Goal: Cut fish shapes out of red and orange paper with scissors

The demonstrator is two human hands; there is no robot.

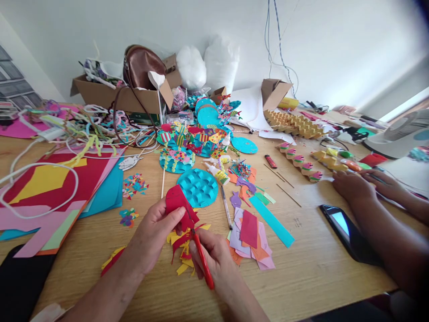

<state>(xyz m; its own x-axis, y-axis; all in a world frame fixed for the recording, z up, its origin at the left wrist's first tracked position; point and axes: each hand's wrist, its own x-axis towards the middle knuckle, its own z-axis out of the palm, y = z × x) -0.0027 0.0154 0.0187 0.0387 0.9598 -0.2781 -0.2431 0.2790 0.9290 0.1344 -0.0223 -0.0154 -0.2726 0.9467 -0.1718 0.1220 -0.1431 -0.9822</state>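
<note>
Pinched in my left hand point(161, 230) is a piece of red paper point(176, 203) with a drawn outline on it. My right hand point(211, 255) grips red-handled scissors point(203, 259), whose blades meet the paper's lower right edge. Below the paper, yellow and red paper scraps point(183, 250) lie in a loose heap on the table. Just beyond my hands rests a round blue paper piece point(197, 188) covered with curled strips. A pen point(226, 208) and a pile of coloured paper pieces point(250, 237) are to the right of my hands.
At the right, another person's hands point(355, 188) work near painted egg-carton strips point(300, 163). A phone point(342, 228) lies by their arm. Coloured sheets point(50, 188) and tangled cords cover the left side. Glue bottles point(217, 173), finished paper fish and a cardboard box point(107, 96) stand farther back.
</note>
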